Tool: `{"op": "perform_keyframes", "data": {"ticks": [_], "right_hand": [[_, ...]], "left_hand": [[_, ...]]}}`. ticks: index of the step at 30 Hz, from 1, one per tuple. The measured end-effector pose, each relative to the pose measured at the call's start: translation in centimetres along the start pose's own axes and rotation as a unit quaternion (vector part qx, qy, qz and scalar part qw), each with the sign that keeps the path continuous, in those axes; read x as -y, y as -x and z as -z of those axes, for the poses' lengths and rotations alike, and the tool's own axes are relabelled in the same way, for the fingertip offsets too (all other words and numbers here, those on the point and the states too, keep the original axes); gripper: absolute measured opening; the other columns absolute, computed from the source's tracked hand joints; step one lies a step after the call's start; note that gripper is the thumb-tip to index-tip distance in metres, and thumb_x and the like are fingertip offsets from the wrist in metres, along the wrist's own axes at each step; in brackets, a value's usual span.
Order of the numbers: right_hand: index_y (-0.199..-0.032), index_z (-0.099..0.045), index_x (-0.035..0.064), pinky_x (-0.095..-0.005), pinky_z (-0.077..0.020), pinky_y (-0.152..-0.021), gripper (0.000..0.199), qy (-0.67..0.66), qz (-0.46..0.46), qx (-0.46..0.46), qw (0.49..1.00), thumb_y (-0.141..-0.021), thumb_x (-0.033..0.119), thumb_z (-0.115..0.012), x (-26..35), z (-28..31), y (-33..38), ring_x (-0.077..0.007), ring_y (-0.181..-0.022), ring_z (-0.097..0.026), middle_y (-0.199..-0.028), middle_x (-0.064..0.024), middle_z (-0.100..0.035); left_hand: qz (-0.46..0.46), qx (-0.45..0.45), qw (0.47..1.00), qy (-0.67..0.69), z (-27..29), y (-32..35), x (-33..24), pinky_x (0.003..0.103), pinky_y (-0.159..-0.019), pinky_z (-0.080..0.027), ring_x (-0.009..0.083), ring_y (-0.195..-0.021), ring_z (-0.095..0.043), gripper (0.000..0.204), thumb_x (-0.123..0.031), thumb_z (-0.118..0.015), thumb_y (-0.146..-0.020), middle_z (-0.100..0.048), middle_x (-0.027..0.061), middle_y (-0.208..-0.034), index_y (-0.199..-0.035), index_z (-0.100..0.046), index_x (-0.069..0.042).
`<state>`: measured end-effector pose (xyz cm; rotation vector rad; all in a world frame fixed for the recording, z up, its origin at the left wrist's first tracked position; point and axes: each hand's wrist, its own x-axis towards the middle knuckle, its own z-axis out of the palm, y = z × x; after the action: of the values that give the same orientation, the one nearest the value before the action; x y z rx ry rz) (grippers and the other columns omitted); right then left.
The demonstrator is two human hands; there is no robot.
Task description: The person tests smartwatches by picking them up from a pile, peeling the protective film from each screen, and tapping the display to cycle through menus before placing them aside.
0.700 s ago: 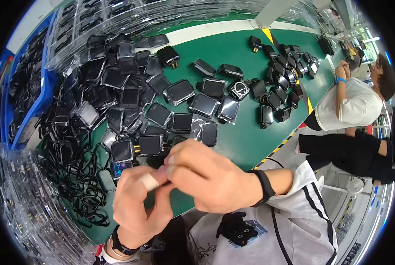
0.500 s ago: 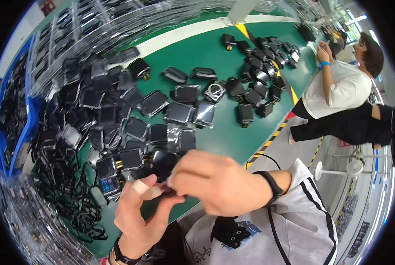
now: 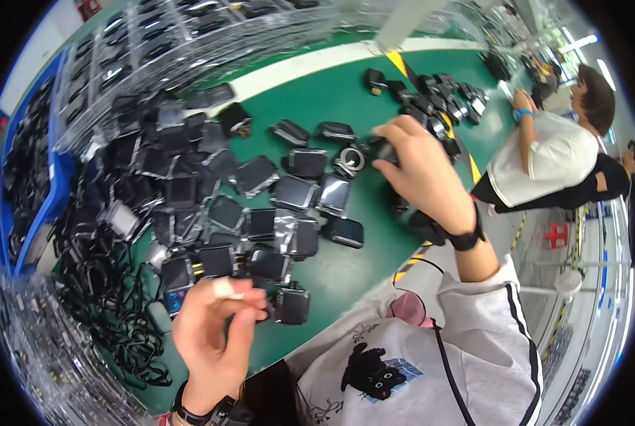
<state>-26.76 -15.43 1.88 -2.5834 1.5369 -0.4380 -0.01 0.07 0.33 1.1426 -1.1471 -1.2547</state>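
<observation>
Thumb and fingers of the right hand (image 3: 424, 170) curve around a dark device (image 3: 384, 151), inward from the striped near edge of the counter (image 3: 364, 273); whether they press on it I cannot tell. The left hand (image 3: 214, 330) has thumb and fingers bent close together, any grip unclear, beside a square-screened device (image 3: 292, 306) near that same edge. Such devices look light and stiff, their glossy faces probably slippery and easily scratched; opposite side rims seem the safest hold, keeping fingertips off the screen.
</observation>
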Motion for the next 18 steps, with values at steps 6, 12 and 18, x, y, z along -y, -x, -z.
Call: {"op": "perform_keyframes", "data": {"ticks": [6,12,18], "right_hand": [[-0.111,-0.059,0.0019,-0.0358,-0.0487,-0.083,0.047,-0.291,0.231,0.125,0.92,-0.067,0.004,-0.074,8.4,3.9,-1.6,-0.0307,-0.103,-0.059,-0.112,-0.015,-0.06],[-0.091,-0.064,0.005,-0.0342,-0.0489,-0.075,0.024,-0.29,0.329,0.079,0.895,-0.069,0.001,-0.07,12.4,-2.2,-9.3,-0.0289,-0.088,-0.06,-0.095,-0.0102,-0.06],[-0.087,-0.065,0.0057,-0.0333,-0.0435,-0.077,0.015,-0.266,0.494,0.189,0.806,-0.074,0.013,-0.067,18.6,-7.6,-10.8,-0.025,-0.088,-0.048,-0.087,-0.0079,-0.049]], "left_hand": [[0.134,0.107,0.951,0.257,-0.2,-1.4,-1.1,0.031,-0.074,-0.052,0.026,-0.091,-0.061,0.072,-0.011,-0.063,-0.084,-0.047,0.0226,-0.127,-0.14,-0.019,-0.001],[0.037,0.097,0.972,0.209,2.6,-0.9,-0.6,0.034,-0.085,-0.049,0.0229,-0.102,-0.055,0.04,-0.004,-0.055,-0.088,-0.041,0.016,-0.13,-0.126,-0.043,0.002],[-0.067,0.196,0.94,0.272,2.5,-0.9,-1.4,0.035,-0.071,-0.052,0.0321,-0.098,-0.057,0.053,-0.004,-0.063,-0.081,-0.033,0.0282,-0.133,-0.127,-0.038,-0.002]]}}
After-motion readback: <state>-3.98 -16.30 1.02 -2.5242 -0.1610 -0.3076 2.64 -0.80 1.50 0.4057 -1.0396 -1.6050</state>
